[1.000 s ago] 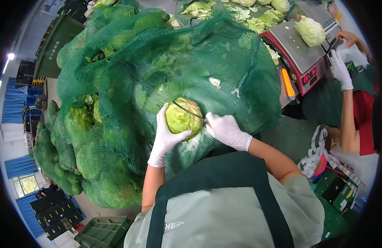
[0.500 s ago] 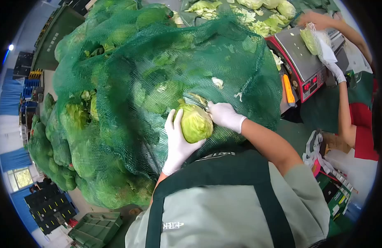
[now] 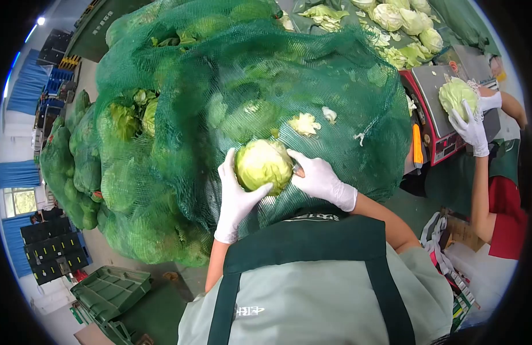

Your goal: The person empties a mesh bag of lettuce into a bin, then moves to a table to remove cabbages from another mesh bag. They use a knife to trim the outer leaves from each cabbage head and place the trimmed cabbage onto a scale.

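A pale green cabbage (image 3: 263,165) is held over the green mesh sack, its leafy surface facing up. My left hand (image 3: 237,192), in a white glove, is closed around its left and lower side, the thumb along the bottom. My right hand (image 3: 323,179), also gloved, touches the cabbage's right side with its fingertips. A small knife (image 3: 299,171) shows in part under the right fingers; most of it is hidden. Just beyond the cabbage, a cut pale leaf piece (image 3: 304,123) and a smaller white scrap (image 3: 329,115) lie on the mesh sack (image 3: 358,167).
More filled mesh sacks (image 3: 134,230) are piled to the left. At the right, a co-worker's gloved hands hold a netted cabbage (image 3: 457,96) over a red scale (image 3: 418,109). An orange-handled tool (image 3: 417,144) is beside it. Trimmed cabbages (image 3: 412,22) lie behind.
The cabbage has turned in my hands, and my right hand has shifted from its upper edge to its side. A cut leaf piece now lies on the sack. The co-worker's cabbage has been lifted.
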`<state>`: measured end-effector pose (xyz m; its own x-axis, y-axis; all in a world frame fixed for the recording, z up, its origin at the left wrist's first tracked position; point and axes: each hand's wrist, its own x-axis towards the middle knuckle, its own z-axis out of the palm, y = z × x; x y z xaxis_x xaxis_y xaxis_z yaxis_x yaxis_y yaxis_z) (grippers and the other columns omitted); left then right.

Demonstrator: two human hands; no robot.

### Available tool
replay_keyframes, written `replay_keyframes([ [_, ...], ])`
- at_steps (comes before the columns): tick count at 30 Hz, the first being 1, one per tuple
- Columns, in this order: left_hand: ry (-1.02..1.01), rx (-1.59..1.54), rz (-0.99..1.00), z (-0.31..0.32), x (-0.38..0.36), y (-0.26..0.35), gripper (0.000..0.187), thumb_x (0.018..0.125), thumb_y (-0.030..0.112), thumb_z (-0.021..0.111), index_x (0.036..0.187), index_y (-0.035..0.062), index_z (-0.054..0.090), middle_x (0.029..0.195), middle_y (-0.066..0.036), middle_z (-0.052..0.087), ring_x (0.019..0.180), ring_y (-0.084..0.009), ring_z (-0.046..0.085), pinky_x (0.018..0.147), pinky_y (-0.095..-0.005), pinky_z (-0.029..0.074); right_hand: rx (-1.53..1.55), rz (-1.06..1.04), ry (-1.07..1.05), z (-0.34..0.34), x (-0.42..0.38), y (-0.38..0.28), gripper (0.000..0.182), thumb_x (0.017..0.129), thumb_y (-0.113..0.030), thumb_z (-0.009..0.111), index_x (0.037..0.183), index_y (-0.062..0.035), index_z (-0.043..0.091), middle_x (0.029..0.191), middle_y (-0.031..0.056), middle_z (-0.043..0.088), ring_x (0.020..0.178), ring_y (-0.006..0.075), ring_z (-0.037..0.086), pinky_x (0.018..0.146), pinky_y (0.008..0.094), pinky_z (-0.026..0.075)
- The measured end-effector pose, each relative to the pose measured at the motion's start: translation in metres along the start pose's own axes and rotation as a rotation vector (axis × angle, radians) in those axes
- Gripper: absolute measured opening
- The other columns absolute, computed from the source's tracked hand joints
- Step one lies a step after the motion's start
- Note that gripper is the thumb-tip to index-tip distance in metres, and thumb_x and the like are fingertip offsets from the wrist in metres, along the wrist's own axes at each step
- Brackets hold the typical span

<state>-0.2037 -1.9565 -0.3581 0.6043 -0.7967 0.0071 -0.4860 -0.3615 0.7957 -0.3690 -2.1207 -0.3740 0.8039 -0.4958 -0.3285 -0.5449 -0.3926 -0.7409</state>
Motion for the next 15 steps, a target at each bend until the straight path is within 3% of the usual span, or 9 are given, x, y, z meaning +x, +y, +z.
replay_keyframes([
  [3,-0.149,0.156,-0.070,-0.013,-0.006,0.017,0.112,0.060,0.027,0.096,0.150,0.0036,0.034,0.134,-0.019,0.040,0.126,-0.0341,0.047,0.111,-0.0445,0.040,0.203,0.057,-0.126,-0.010,-0.008,-0.001,0.068,0.085,-0.021,0.058,0.148,-0.0044,0.040,0.077,0.0169,0.070,0.062,0.0313,0.069,0.068,0.0419,0.057],
  [4,-0.191,0.173,-0.041,-0.018,-0.008,0.013,0.119,0.056,0.034,0.098,0.151,0.0028,0.032,0.139,-0.021,0.036,0.127,-0.0373,0.046,0.109,-0.0448,0.042,0.282,0.104,-0.171,-0.017,-0.012,-0.008,0.068,0.085,-0.021,0.058,0.149,-0.0038,0.039,0.077,0.0166,0.070,0.059,0.0295,0.068,0.066,0.0404,0.058],
  [6,-0.183,0.067,0.016,-0.024,-0.001,0.002,0.121,0.055,0.034,0.099,0.151,0.0029,0.032,0.145,-0.022,0.033,0.131,-0.0370,0.045,0.110,-0.0444,0.042,0.362,0.123,-0.194,-0.018,-0.015,-0.011,0.068,0.086,-0.018,0.056,0.150,-0.0025,0.037,0.073,0.0147,0.069,0.046,0.0235,0.063,0.061,0.0359,0.057],
  [8,-0.168,-0.019,0.125,-0.021,0.012,-0.011,0.122,0.054,0.029,0.099,0.152,0.0033,0.031,0.154,-0.023,0.029,0.136,-0.0360,0.043,0.113,-0.0426,0.040,0.444,0.134,-0.188,-0.014,-0.018,-0.012,0.068,0.086,-0.017,0.057,0.150,-0.0024,0.037,0.072,0.0141,0.068,0.047,0.0234,0.062,0.060,0.0357,0.057],
  [11,-0.374,-0.617,-0.157,-0.012,0.022,-0.028,0.124,0.054,0.029,0.099,0.154,0.0035,0.029,0.154,-0.023,0.031,0.135,-0.0354,0.044,0.114,-0.0423,0.038,0.552,0.139,-0.195,-0.013,-0.015,-0.014,0.068,0.088,-0.013,0.058,0.152,-0.0026,0.037,0.071,0.0110,0.066,0.047,0.0177,0.059,0.055,0.0323,0.053],
  [12,-0.384,-0.642,-0.197,-0.016,0.023,-0.017,0.126,0.054,0.030,0.099,0.155,0.0034,0.028,0.149,-0.022,0.038,0.135,-0.0353,0.044,0.116,-0.0432,0.036,0.586,0.140,-0.199,-0.014,-0.012,-0.014,0.068,0.089,-0.012,0.058,0.153,-0.0028,0.036,0.071,0.0095,0.066,0.047,0.0149,0.058,0.052,0.0307,0.052],
  [15,-0.193,-0.235,0.056,-0.014,0.012,-0.010,0.126,0.055,0.034,0.098,0.155,0.0034,0.027,0.147,-0.020,0.037,0.137,-0.0349,0.041,0.117,-0.0454,0.034,0.179,-0.162,0.020,-0.017,-0.003,-0.011,0.065,0.086,-0.015,0.060,0.148,-0.0063,0.044,0.063,0.0116,0.062,0.054,0.0268,0.063,0.058,0.0390,0.054],
])
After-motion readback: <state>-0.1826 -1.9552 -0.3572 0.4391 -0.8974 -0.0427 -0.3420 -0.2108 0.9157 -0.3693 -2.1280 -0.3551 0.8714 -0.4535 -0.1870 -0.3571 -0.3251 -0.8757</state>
